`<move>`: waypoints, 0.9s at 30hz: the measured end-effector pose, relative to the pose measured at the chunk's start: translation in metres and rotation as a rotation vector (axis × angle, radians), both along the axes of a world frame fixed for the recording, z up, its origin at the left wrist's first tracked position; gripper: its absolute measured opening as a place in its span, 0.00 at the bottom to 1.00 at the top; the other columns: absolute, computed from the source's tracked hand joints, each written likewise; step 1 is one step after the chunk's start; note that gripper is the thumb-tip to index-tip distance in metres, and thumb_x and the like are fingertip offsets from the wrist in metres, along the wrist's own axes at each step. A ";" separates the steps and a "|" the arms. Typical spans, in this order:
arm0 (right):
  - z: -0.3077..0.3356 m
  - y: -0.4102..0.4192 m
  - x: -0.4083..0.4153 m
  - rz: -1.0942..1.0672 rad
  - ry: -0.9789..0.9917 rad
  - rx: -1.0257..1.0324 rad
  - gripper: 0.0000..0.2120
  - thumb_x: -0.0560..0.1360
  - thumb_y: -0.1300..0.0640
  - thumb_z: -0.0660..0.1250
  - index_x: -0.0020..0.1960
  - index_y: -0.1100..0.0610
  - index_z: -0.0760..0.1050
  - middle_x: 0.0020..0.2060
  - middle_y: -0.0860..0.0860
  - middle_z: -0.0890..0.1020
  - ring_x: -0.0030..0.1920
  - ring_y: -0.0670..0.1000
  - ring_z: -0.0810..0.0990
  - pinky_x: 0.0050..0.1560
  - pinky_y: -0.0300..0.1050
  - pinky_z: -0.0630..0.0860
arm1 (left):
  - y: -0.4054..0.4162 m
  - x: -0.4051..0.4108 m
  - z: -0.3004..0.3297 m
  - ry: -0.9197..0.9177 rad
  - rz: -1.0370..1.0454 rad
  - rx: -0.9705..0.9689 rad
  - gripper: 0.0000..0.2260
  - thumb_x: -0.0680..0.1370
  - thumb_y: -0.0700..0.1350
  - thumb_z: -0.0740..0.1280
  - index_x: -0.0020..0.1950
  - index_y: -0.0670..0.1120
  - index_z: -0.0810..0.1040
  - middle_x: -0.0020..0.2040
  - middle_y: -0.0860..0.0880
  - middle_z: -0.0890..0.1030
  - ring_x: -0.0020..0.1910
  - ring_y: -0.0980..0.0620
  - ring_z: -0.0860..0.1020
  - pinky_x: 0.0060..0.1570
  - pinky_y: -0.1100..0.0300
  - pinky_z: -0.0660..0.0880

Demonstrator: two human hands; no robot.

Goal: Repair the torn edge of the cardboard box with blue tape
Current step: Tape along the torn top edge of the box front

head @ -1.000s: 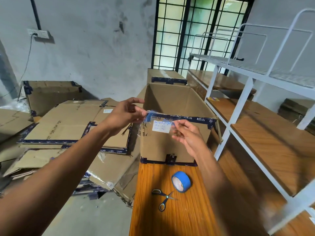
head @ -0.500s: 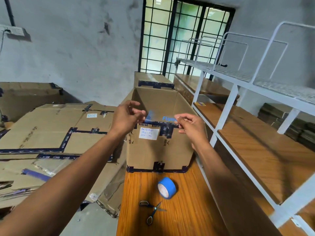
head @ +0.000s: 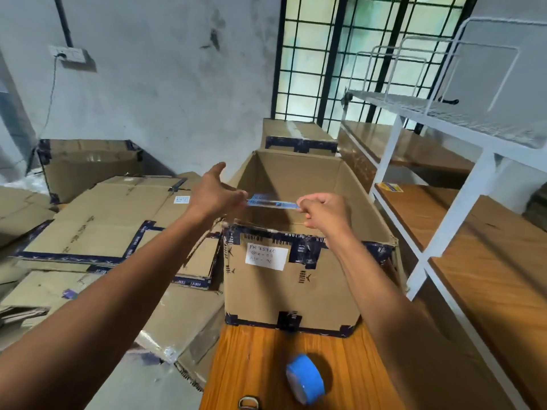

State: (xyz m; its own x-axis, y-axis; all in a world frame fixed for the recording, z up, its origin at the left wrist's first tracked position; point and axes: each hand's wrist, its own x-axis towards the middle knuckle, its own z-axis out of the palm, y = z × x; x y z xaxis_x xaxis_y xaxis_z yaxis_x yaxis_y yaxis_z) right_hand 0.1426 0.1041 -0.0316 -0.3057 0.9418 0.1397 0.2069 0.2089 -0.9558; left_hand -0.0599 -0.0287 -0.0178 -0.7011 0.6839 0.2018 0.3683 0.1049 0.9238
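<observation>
Two hands hold a short strip [head: 272, 202] of blue tape stretched level between them, above the open top of the box [head: 293, 279]. The left hand [head: 214, 192] pinches the strip's left end, its thumb raised and pointing away. The right hand [head: 325, 210] grips the right end, fingers curled into a loose fist. The strip hangs just above and behind the near top edge of the box, apart from it; that edge is ragged at its left corner and bears dark printed tape. A white label [head: 266, 257] with handwriting sits on the box's near face. The box stands on the wooden bench [head: 254, 365]. Nearer the viewer, a blue tape roll [head: 306, 378] lies on the bench, and a scissors handle [head: 248, 403] shows at the lower frame edge. Flattened cartons [head: 97, 220] are piled to the left; white shelving [head: 444, 161] stands to the right.
</observation>
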 end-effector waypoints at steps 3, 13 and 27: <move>-0.003 0.024 -0.017 0.071 0.043 -0.092 0.10 0.74 0.59 0.78 0.54 0.51 0.83 0.38 0.49 0.89 0.36 0.45 0.84 0.38 0.42 0.83 | 0.016 -0.024 -0.002 -0.048 -0.024 -0.020 0.43 0.74 0.37 0.81 0.84 0.50 0.63 0.56 0.42 0.86 0.48 0.46 0.89 0.53 0.45 0.87; -0.006 0.064 -0.034 0.371 -0.122 -0.391 0.06 0.79 0.65 0.71 0.54 0.59 0.84 0.43 0.55 0.88 0.35 0.49 0.79 0.34 0.41 0.83 | 0.042 -0.062 -0.007 -0.170 -0.165 -0.278 0.14 0.76 0.35 0.77 0.60 0.41 0.83 0.50 0.39 0.88 0.50 0.43 0.89 0.53 0.51 0.86; -0.015 0.087 -0.042 0.459 -0.306 -0.636 0.07 0.81 0.68 0.68 0.57 0.67 0.82 0.38 0.56 0.87 0.22 0.41 0.73 0.24 0.33 0.76 | 0.077 -0.070 0.002 -0.049 -0.280 -0.692 0.06 0.80 0.30 0.70 0.57 0.34 0.82 0.42 0.41 0.86 0.34 0.52 0.86 0.38 0.60 0.85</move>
